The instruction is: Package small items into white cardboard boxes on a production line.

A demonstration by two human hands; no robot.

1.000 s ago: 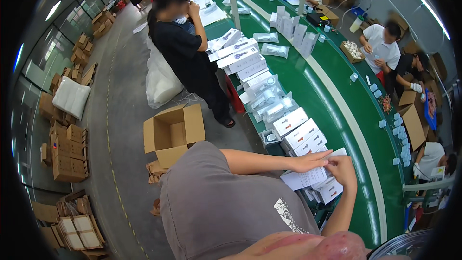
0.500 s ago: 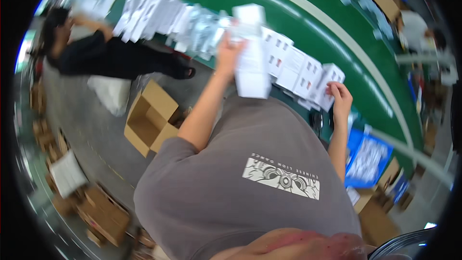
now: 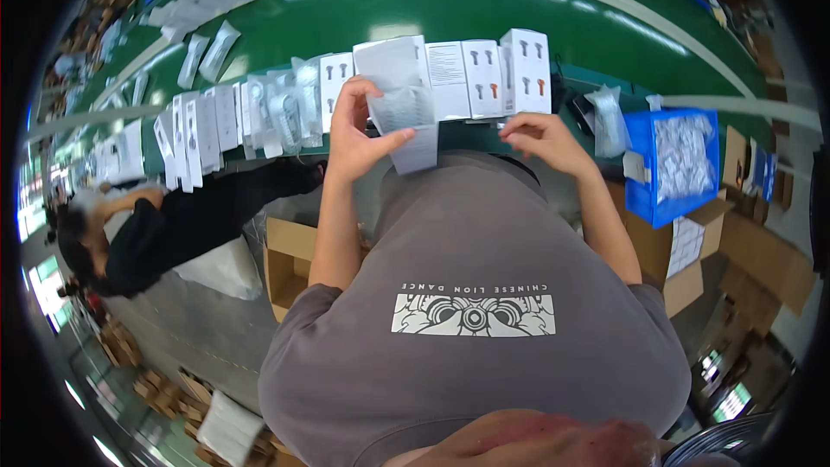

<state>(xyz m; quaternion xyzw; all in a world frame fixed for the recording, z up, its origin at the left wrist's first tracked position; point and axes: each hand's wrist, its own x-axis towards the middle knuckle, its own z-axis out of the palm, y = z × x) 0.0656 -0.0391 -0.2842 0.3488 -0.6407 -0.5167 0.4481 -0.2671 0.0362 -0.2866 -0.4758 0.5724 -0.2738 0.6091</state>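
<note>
My left hand (image 3: 367, 134) is closed around an open white carton (image 3: 415, 154) at the table's near edge. A translucent bubble-wrap bag (image 3: 402, 111) shows between its pale panels; what the bag holds I cannot make out. My right hand (image 3: 553, 145) hovers to the right, fingers loosely bent and apart, with nothing visible in them. Just beyond it stands a white box (image 3: 527, 73) printed with small handheld devices. Similar boxes (image 3: 447, 82) line up to its left, partly behind the held carton.
Bubble-wrapped pieces (image 3: 285, 112) and more white cartons (image 3: 194, 134) continue leftward along the green table (image 3: 484, 9). A blue bin (image 3: 641, 182) of small white packets is at right, beside a wrapped piece (image 3: 609, 121). Cardboard boxes (image 3: 290, 246) flank me. A person in black (image 3: 199, 156) is at left.
My view has turned, and the row of boxes now lies straight ahead. The carton in my left hand shows its open side and the bag. My right hand has come off the end box.
</note>
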